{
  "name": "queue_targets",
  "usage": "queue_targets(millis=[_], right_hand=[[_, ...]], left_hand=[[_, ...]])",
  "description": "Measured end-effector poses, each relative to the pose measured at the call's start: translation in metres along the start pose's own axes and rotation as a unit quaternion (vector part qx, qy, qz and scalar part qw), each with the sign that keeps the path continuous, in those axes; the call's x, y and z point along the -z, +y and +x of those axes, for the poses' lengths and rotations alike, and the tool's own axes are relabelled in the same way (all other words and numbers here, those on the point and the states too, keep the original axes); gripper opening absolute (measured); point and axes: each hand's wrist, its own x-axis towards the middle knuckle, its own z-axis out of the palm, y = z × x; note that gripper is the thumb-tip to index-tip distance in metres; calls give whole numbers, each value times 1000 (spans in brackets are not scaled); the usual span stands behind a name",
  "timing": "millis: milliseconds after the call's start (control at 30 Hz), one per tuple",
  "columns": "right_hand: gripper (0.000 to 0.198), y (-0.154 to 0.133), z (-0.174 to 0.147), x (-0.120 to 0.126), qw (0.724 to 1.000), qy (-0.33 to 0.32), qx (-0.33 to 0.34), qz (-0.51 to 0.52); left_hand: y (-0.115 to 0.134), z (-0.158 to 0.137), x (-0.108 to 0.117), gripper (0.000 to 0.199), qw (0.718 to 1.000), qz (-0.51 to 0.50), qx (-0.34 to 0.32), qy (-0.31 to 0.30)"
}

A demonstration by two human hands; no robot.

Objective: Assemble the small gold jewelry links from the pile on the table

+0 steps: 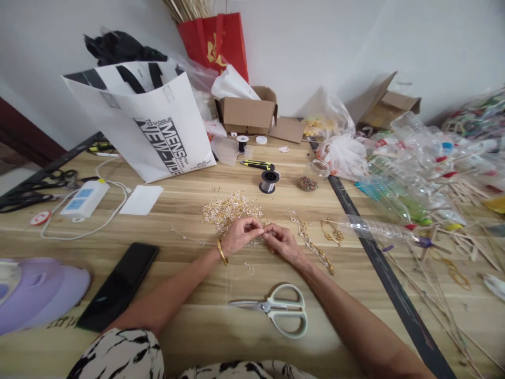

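My left hand [241, 235], with a gold bangle [222, 252] at its wrist, is closed in a pinch. Its fingertips meet those of my right hand [282, 242], which is pinched too. Whatever sits between the fingers is too small to make out. Just beyond them lies a loose pile of small gold and clear beads [229, 208]. A thin beaded strand [193, 239] stretches left of my left hand. Gold chains [311, 245] lie to the right of my right hand. Scissors with pale handles [286, 310] rest between my forearms, and a few loose bits [249, 268] lie nearer me.
Behind the pile stand a spool of thin line [269, 181], a yellow-black cutter [256, 165] and a jar of beads [308, 182]. A black phone [118, 284] and a white power strip [84, 200] are at left. Plastic bottles [414, 173] crowd the right.
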Motion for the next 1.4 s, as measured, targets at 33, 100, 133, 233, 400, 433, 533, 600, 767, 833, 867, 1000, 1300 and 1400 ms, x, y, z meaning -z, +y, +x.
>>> queue_targets(millis=[33, 100, 133, 233, 400, 433, 533, 600, 767, 833, 867, 1000, 1300, 1400], right_hand=[[30, -1, 0, 0, 1000, 1, -1, -1], [30, -1, 0, 0, 1000, 0, 1, 0], [30, 0, 0, 0, 1000, -1, 3, -1], [30, 3, 1, 1, 1000, -3, 10, -4], [28, 7, 2, 2, 1000, -3, 13, 2], [28, 7, 2, 2, 1000, -3, 14, 4], [26, 5, 1, 1, 1000, 0, 16, 21], [26, 5, 1, 1, 999, 2, 21, 34], [26, 8, 0, 1, 998, 15, 27, 50], [26, 10, 0, 1, 998, 15, 25, 57], [25, 11, 0, 1, 998, 14, 25, 60], [24, 10, 0, 0, 996, 14, 31, 77], [23, 9, 0, -2, 996, 15, 30, 84], [23, 10, 0, -2, 995, 15, 28, 89]], left_hand=[[0, 0, -1, 18, 1000, 1, -1, 1], [0, -1, -2, 18, 1000, 0, -2, 2], [1, -1, -3, 18, 1000, -1, 0, 3], [2, 0, -5, 18, 1000, -3, 4, 0], [1, 0, -7, 19, 999, -34, 11, 3], [0, -1, -8, 20, 999, -46, 15, 7], [0, -1, -9, 23, 995, -87, 37, 18], [0, -2, -9, 27, 992, -109, 56, 12], [3, -4, -9, 30, 985, -146, 88, -24], [3, -5, -8, 29, 982, -159, 97, -30], [3, -5, -8, 29, 981, -164, 102, -32], [2, -6, -8, 30, 977, -176, 119, -33], [-2, -4, -10, 28, 975, -165, 142, -38], [-2, -4, -10, 28, 976, -157, 145, -44]])
